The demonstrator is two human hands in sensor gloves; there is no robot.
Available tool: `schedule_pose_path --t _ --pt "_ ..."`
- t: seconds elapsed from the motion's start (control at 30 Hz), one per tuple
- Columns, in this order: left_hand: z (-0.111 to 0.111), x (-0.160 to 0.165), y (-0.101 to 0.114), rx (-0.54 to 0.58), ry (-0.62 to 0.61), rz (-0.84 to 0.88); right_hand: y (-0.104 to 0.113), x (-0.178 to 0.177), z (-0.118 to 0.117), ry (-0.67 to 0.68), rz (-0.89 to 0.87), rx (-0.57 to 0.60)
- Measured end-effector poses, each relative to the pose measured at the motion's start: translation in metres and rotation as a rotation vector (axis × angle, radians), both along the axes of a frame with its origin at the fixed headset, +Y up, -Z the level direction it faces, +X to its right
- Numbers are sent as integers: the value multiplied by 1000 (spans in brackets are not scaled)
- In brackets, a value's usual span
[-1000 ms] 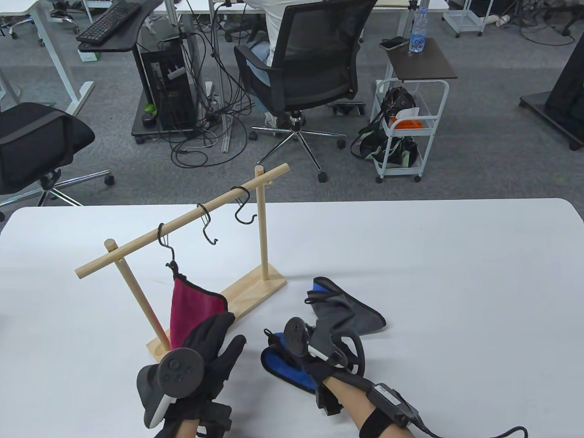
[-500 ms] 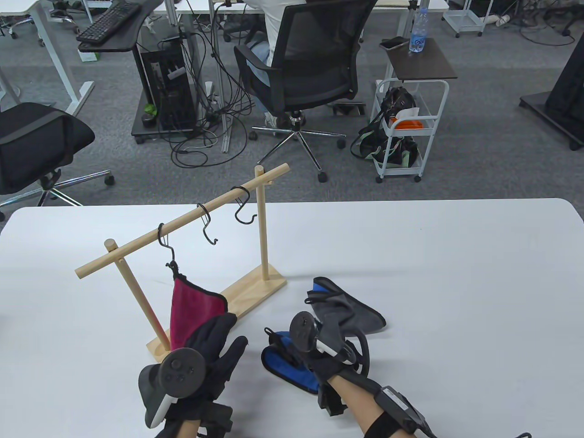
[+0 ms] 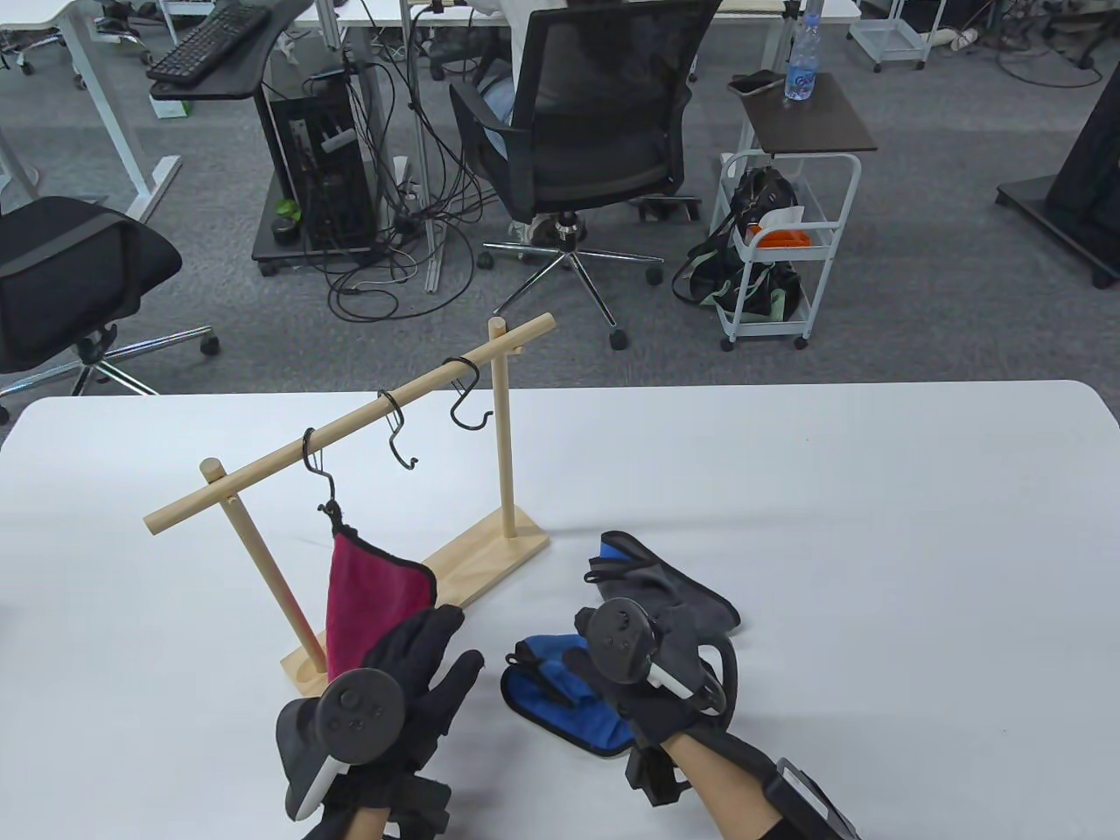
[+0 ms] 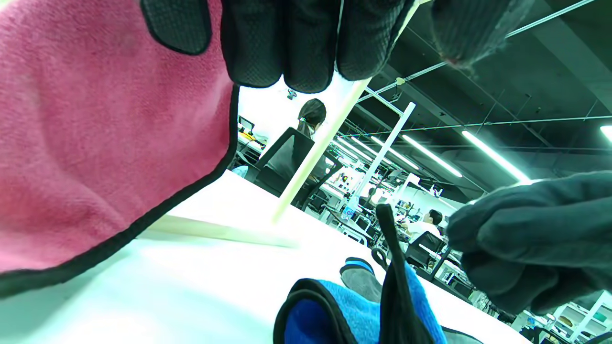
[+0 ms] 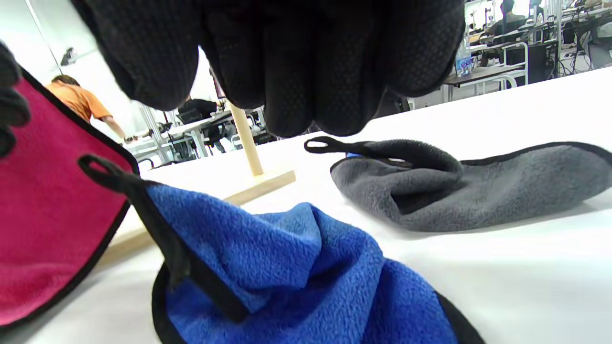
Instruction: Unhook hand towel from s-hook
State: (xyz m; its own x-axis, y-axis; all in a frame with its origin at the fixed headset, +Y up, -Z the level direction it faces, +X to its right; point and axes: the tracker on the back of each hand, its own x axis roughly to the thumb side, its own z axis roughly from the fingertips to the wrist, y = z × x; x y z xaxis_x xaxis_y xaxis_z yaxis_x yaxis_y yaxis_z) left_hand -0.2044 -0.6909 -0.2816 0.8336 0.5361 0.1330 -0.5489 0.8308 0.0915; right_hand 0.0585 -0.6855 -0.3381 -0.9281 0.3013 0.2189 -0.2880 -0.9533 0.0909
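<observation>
The magenta black-edged hand towel (image 3: 372,591) hangs from the black wire s-hook (image 3: 320,477), long axis vertical, loop at 12 o'clock. The left hand (image 3: 411,678), fingers spread, touches its lower edge. The right hand (image 3: 656,665) hovers over the blue towel (image 3: 569,713); its grip cannot be told.

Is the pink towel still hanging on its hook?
Yes, still hooked. The pink towel hangs by its black loop from the leftmost S-hook on the wooden rail.
</observation>
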Motion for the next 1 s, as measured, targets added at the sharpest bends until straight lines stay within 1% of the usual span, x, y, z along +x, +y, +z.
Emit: schedule_pose_path --t 0.23,0.4,0.73,0.87,1.0 --pt "0 4 -2 -8 -15 -21 6 21 15 -31 -54 62" --pt "0 5 -2 -9 -18 -38 4 38 24 -63 -101 92" --pt "-2 3 -1 -15 11 -52 0 61 32 -101 -188 108" --pt "-2 3 6 -3 31 -64 0 64 34 -104 -212 111" --pt "1 -4 20 40 72 -46 2 66 35 -102 -236 121"
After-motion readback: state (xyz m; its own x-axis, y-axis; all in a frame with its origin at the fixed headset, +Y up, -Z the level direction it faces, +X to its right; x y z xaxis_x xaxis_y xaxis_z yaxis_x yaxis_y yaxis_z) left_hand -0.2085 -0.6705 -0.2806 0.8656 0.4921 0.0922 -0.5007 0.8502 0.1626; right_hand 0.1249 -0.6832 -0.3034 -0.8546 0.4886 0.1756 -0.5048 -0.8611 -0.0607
